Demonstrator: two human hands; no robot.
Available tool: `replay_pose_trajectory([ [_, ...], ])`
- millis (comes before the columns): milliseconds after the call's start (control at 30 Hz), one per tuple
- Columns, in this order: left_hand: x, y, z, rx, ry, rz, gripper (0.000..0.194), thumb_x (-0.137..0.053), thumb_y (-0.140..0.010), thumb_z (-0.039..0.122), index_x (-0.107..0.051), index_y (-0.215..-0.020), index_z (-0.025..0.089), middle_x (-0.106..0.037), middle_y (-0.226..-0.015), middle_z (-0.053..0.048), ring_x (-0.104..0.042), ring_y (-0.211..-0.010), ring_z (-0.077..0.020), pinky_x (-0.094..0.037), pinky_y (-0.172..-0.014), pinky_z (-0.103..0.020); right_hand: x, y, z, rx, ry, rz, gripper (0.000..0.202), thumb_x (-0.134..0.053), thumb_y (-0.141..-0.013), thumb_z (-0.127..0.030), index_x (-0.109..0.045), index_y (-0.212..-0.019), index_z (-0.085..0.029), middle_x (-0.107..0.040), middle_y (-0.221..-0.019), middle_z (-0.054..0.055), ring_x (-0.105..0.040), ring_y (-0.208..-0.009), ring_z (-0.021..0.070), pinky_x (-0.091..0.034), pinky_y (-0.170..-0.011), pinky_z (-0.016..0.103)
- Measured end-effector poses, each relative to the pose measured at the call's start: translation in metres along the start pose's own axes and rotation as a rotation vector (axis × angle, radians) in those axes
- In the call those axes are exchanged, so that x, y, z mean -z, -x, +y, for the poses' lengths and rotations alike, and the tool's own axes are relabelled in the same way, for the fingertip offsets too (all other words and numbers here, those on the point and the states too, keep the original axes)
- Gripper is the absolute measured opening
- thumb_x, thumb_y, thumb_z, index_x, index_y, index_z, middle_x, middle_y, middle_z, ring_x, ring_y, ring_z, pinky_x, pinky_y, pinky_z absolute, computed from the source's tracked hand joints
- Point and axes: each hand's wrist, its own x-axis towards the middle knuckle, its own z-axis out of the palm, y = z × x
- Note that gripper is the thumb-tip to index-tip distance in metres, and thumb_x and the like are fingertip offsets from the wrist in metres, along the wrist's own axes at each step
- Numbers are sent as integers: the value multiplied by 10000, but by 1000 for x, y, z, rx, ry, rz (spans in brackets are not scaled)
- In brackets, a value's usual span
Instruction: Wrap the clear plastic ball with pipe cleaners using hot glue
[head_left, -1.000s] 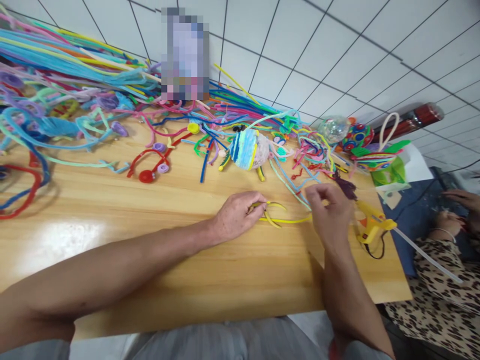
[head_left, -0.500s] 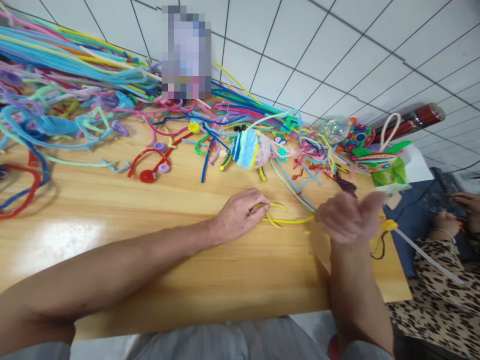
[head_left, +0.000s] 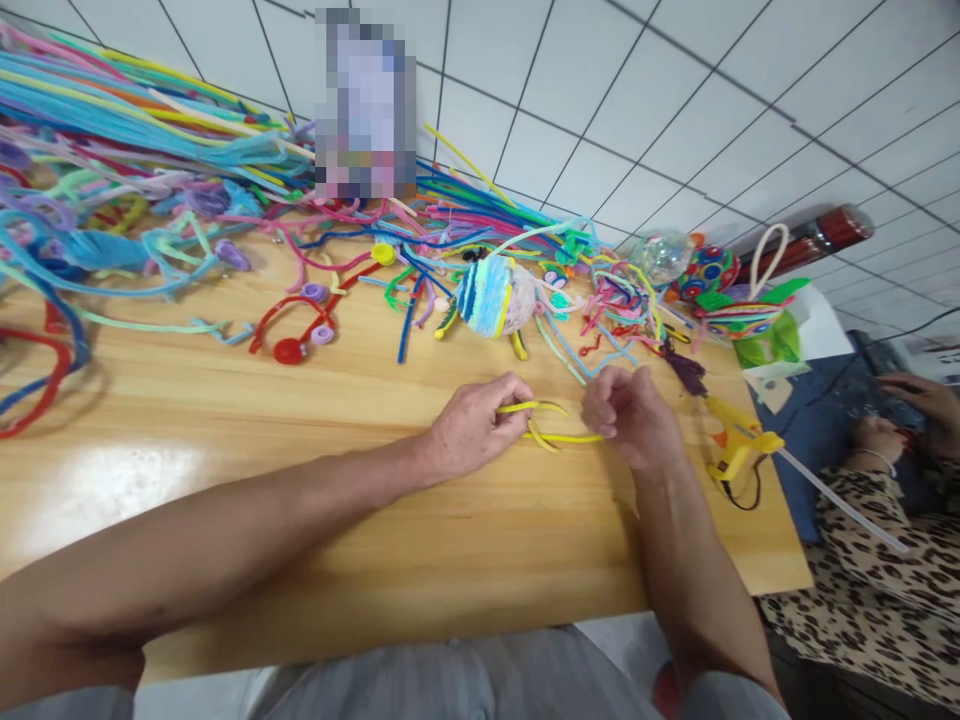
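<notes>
Looks like the handling stage to me: left hand has thumb and fingers pinched shut on a bent yellow fuzzy stick, just above the table. Right hand is half curled by the end of a straighter yellow strand; can't tell if it's gripping anything. Striped ball sits behind, glue gun off right. I'd say any next move calls for a steady left pinch.

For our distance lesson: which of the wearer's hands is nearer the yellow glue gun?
Right. The right hand is left of the yellow glue gun, apart from it; the left hand is farther left, pinching a yellow stem.
</notes>
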Motion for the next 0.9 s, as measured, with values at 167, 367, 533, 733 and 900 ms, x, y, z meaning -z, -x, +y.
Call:
replay_pose_trajectory([
  [167, 5, -1, 6, 7, -75, -87, 213, -532, -969, 157, -743, -986, 182, -771, -793, 6, -675, -657, -109, -494, -659, -219, -13, 0, 8, -18, 66, -30, 700, -674, -749, -928, -608, -720, -232, -449, -546, -49, -364, -438, 119, -269, -441, 269],
  [367, 6, 1, 9, 14, -441, -75, 273, -581, -973, 212, -679, -1224, 167, -766, -1090, -111, -729, -983, -246, -575, -882, -370, -15, 5, 3, 55, 2, -82, 721, -648, -749, -949, -637, -765, -228, -481, -573, -44, -384, -435, 111, -283, -442, 261],
  [533, 6, 3, 13, -182, -575, 21, 496, -681, -941, 276, -564, -1404, 142, -519, -1566, -246, -516, -1446, -405, -447, -1155, -605, -8, 12, -11, 127, -96, -152, 711, -659, -746, -945, -617, -731, -235, -428, -545, -65, -305, -401, 92, -248, -402, 245],
  [733, 5, -2, 29, -240, -329, -131, 573, -680, -962, 298, -493, -1495, 196, -484, -1585, -223, -539, -1456, -327, -528, -1146, -508, -8, 19, -16, 132, -131, -288, 720, -599, -790, -949, -596, -734, -231, -439, -535, -77, -311, -368, 83, -282, -392, 226],
  [900, -5, -16, 36, -118, -39, -351, 667, -707, -845, 161, -528, -1486, 202, -625, -1458, -159, -733, -887, -150, -617, -718, -264, -12, 22, -6, 92, -215, -547, 724, -570, -828, -934, -628, -763, -215, -480, -568, -70, -356, -365, 77, -314, -380, 211],
])
